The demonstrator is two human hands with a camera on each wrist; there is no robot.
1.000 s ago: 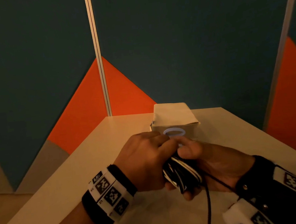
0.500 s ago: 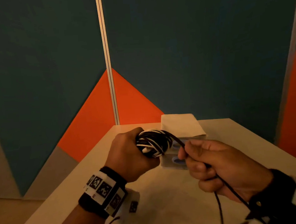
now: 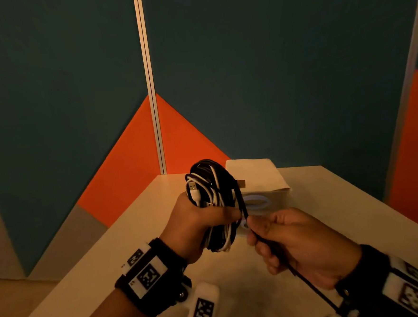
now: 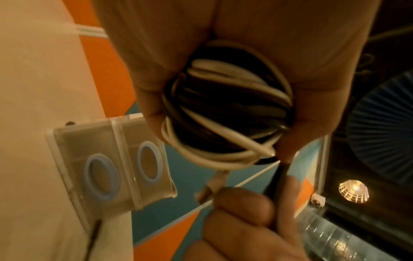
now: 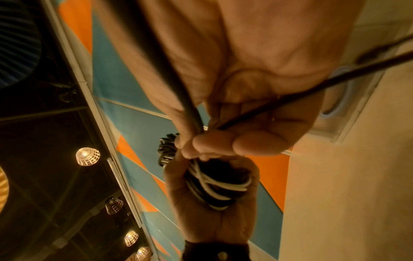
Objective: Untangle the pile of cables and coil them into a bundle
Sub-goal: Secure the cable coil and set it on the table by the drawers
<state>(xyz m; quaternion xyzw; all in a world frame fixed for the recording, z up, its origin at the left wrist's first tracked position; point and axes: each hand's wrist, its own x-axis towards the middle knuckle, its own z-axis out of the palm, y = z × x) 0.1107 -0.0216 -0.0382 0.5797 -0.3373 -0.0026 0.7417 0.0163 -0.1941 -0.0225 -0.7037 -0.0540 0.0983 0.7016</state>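
Note:
A coil of black and white cables [image 3: 212, 202] stands upright in my left hand [image 3: 197, 223], whose fingers and thumb wrap round its middle above the table. A white USB plug [image 3: 192, 186] sticks out near the coil's top. The same coil [image 4: 225, 113] fills the left wrist view, and the coil [image 5: 214, 187] also shows in the right wrist view. One loose black cable [image 3: 279, 257] runs from the coil down to the lower right. My right hand [image 3: 295, 246] pinches this black cable [image 5: 190, 109] just right of the coil.
A pale box [image 3: 259, 179] with blue rings on its front sits on the cream table [image 3: 133, 228] behind the coil. Blue and orange partition walls [image 3: 271, 79] close the table's far side and right side. The table's left edge drops to the floor.
My left hand has lifted the coil and turned it upright. My right hand has moved out to the right along the loose black cable; the two hands were pressed together a second ago.

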